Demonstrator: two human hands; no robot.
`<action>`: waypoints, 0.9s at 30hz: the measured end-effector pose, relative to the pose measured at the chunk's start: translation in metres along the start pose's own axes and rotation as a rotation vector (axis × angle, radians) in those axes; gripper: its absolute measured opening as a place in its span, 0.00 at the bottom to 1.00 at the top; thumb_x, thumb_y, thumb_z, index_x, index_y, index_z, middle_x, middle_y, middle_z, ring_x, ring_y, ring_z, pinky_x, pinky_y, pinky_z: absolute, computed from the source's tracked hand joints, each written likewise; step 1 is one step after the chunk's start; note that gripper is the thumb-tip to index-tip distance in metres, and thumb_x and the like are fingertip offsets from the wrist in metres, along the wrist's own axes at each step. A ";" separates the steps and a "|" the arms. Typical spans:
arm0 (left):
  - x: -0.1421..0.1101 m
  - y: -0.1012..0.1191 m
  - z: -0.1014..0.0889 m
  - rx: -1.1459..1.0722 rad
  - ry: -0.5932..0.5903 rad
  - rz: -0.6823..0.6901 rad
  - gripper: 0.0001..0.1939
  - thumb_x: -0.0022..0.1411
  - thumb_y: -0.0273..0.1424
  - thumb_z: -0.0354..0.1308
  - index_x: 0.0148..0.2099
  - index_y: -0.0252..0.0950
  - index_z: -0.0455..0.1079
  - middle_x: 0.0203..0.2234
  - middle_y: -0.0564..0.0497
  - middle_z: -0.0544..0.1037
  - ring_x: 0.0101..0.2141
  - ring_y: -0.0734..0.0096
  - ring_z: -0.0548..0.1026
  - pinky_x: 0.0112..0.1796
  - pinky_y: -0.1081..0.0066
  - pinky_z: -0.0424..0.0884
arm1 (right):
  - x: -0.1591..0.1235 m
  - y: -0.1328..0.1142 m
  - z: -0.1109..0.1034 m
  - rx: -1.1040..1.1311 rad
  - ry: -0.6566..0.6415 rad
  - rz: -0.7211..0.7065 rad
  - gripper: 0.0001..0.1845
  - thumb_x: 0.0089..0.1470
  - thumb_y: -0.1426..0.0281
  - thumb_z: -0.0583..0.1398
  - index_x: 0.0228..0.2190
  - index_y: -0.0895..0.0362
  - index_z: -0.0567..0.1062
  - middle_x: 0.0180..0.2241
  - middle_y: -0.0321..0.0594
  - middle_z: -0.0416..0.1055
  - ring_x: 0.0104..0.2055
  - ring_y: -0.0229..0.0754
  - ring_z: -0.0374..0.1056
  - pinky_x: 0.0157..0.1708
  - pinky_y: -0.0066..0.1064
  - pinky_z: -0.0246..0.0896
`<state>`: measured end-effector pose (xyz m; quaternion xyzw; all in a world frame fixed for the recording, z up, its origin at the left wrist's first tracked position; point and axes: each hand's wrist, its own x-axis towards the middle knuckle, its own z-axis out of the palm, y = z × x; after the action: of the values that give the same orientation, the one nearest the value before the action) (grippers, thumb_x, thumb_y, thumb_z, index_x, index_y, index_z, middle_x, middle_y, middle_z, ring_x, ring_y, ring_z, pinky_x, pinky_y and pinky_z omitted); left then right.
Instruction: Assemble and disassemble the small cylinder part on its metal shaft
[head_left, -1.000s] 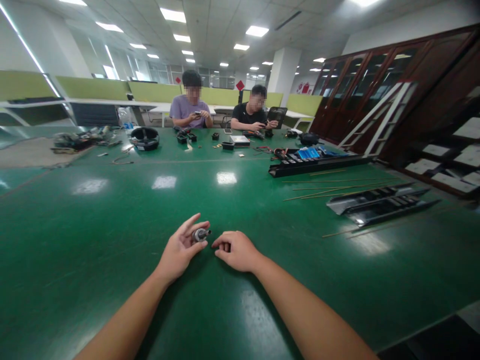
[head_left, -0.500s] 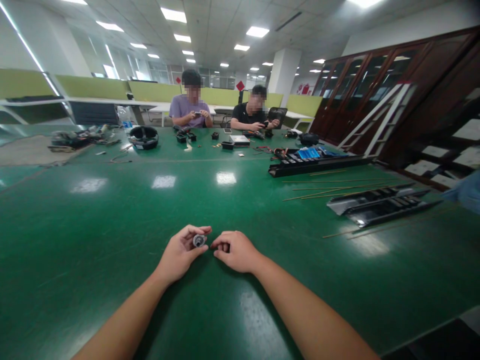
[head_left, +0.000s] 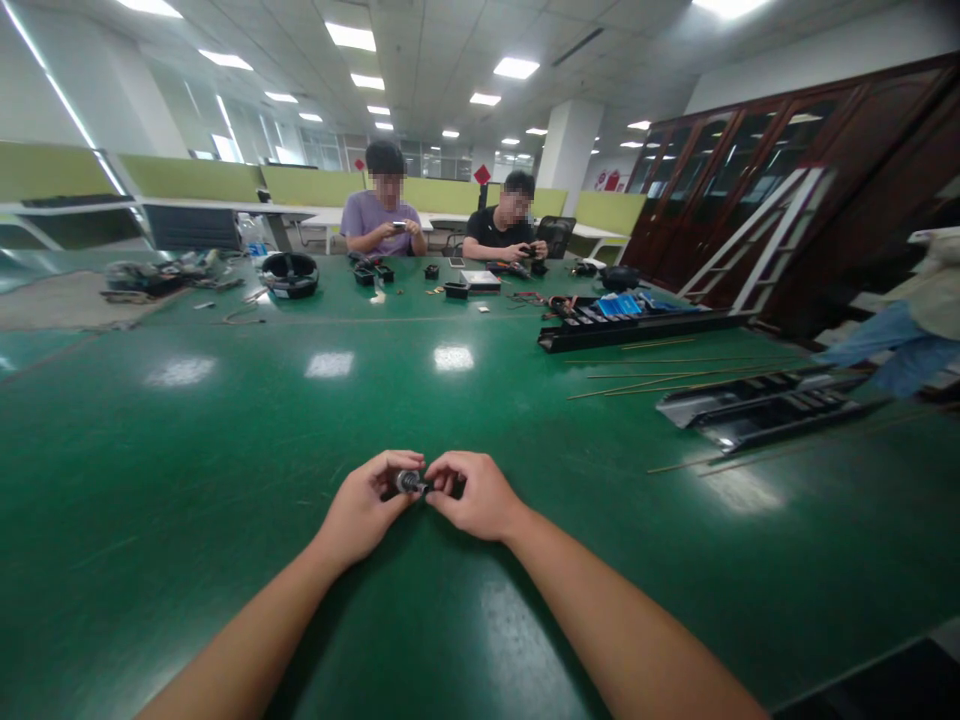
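Above the green table [head_left: 247, 460], my left hand [head_left: 364, 510] is closed around a small silvery metal part [head_left: 409, 482], round and ridged with a narrow stem. The stem points right, toward my other hand. My right hand [head_left: 476, 497] has its fingers curled in, thumb and forefinger pinching at the stem's end. Its remaining fingers are partly hidden behind the forefinger. Both hands are close together, near the middle of the table's front part.
Long black metal channels [head_left: 772, 412] and thin brass-coloured rods [head_left: 622, 385] lie to the right. Farther back are another long channel [head_left: 645, 328], small black boxes [head_left: 455, 290] and a headband-like device [head_left: 289, 275]. Two people sit across the table; another person's blue clothing [head_left: 900, 345] shows at right.
The metal part has turned in my left hand, from end-on to showing its stem toward the right. My right hand has come in to the stem. At right, a person has moved further into view.
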<state>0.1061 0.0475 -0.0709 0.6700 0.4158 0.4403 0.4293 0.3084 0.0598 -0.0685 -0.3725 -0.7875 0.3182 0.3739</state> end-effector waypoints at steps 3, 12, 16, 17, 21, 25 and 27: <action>-0.001 0.006 -0.001 0.215 0.050 0.121 0.12 0.58 0.30 0.64 0.45 0.39 0.72 0.44 0.47 0.74 0.46 0.63 0.73 0.48 0.63 0.69 | -0.001 -0.004 -0.002 -0.031 0.014 -0.043 0.14 0.46 0.72 0.66 0.38 0.55 0.76 0.31 0.34 0.74 0.29 0.37 0.68 0.33 0.28 0.63; -0.004 0.010 -0.005 0.446 0.099 0.157 0.20 0.57 0.27 0.63 0.52 0.41 0.70 0.43 0.49 0.76 0.44 0.64 0.74 0.46 0.66 0.69 | 0.002 -0.003 -0.001 -0.099 0.044 -0.042 0.15 0.46 0.68 0.67 0.38 0.55 0.77 0.34 0.37 0.75 0.34 0.40 0.70 0.36 0.30 0.62; -0.004 0.011 -0.003 0.466 0.068 0.136 0.15 0.56 0.27 0.62 0.48 0.40 0.70 0.40 0.50 0.76 0.41 0.65 0.74 0.43 0.68 0.69 | 0.002 -0.004 -0.002 -0.104 0.038 -0.024 0.14 0.47 0.67 0.67 0.38 0.54 0.77 0.34 0.38 0.75 0.36 0.41 0.70 0.37 0.30 0.62; -0.004 0.011 -0.003 0.467 0.058 0.142 0.12 0.57 0.27 0.61 0.45 0.40 0.71 0.39 0.50 0.76 0.40 0.65 0.74 0.42 0.68 0.69 | 0.002 -0.005 -0.003 -0.106 0.034 -0.020 0.13 0.48 0.67 0.67 0.38 0.54 0.77 0.34 0.38 0.75 0.36 0.41 0.70 0.38 0.30 0.63; -0.003 0.013 -0.002 0.458 0.055 0.179 0.09 0.58 0.31 0.62 0.43 0.39 0.71 0.38 0.50 0.76 0.40 0.65 0.75 0.42 0.68 0.70 | 0.002 -0.005 -0.004 -0.120 0.024 -0.014 0.11 0.49 0.68 0.66 0.37 0.55 0.78 0.34 0.39 0.76 0.36 0.41 0.71 0.38 0.30 0.63; -0.003 0.010 -0.002 0.453 0.052 0.190 0.11 0.58 0.32 0.64 0.44 0.39 0.72 0.39 0.49 0.77 0.41 0.64 0.75 0.44 0.67 0.70 | 0.002 -0.004 -0.004 -0.108 0.026 -0.039 0.09 0.50 0.68 0.65 0.35 0.56 0.79 0.33 0.39 0.76 0.34 0.40 0.71 0.37 0.29 0.63; -0.003 0.008 -0.003 0.453 0.047 0.190 0.12 0.58 0.33 0.64 0.44 0.39 0.72 0.39 0.49 0.77 0.41 0.64 0.75 0.44 0.67 0.71 | 0.002 -0.004 -0.004 -0.101 0.023 -0.046 0.08 0.50 0.69 0.65 0.35 0.56 0.79 0.32 0.39 0.76 0.34 0.40 0.71 0.36 0.29 0.62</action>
<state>0.1039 0.0429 -0.0633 0.7749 0.4486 0.3897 0.2153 0.3093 0.0603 -0.0628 -0.3766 -0.8064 0.2650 0.3709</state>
